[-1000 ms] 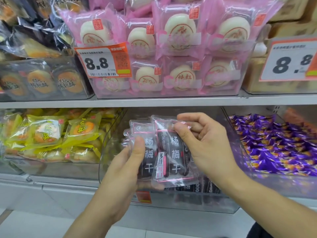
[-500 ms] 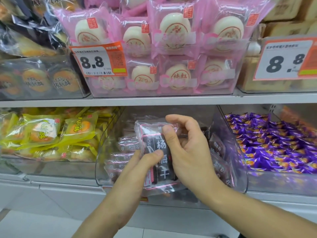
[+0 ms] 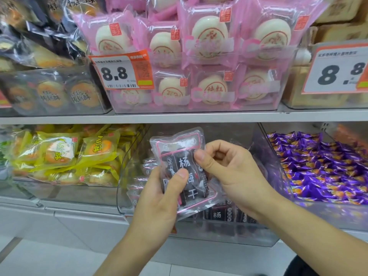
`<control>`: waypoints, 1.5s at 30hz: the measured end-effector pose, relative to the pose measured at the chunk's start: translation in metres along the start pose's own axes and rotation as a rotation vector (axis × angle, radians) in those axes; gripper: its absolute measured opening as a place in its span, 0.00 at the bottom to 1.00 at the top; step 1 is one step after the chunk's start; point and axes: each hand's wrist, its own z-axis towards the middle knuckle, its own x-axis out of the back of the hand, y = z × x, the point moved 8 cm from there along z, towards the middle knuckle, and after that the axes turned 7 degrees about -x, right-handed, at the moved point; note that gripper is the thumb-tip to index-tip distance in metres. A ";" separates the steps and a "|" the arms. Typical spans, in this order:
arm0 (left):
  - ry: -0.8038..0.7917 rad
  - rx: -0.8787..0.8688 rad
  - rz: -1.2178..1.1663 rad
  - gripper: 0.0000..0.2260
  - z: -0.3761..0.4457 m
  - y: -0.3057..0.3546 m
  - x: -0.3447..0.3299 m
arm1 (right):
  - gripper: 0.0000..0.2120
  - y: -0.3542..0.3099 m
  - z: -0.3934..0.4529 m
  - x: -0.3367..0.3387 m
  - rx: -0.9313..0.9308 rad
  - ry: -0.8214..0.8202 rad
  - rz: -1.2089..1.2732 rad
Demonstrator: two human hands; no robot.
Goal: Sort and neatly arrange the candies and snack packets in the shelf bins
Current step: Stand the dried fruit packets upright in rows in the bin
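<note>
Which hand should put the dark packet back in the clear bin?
Probably the right hand. It pinches the packet near its top and already reaches over the clear bin, while the left hand only props it from below, outside the front.

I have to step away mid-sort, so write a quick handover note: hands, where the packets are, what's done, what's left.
Left hand: holds the dark plum packets from below, thumb on the front.
Right hand: pinches the same packets at their right edge.
The packets are held at the mouth of the clear middle bin, not yet set down. More of the same packets lie inside it.
Yellow packets and purple candies sit in the neighbouring bins.
Left: place the held packets neatly in the middle bin.
</note>
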 end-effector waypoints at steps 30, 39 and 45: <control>-0.246 -0.319 0.424 0.34 0.031 0.032 0.007 | 0.39 -0.016 0.026 0.007 0.103 -0.245 -0.453; -0.416 -0.180 1.001 0.40 0.049 -0.026 0.020 | 0.37 0.012 0.066 0.022 0.016 0.001 -0.764; -0.529 -0.125 1.253 0.32 0.050 -0.060 0.018 | 0.17 0.072 0.094 0.018 -0.451 -0.012 -0.543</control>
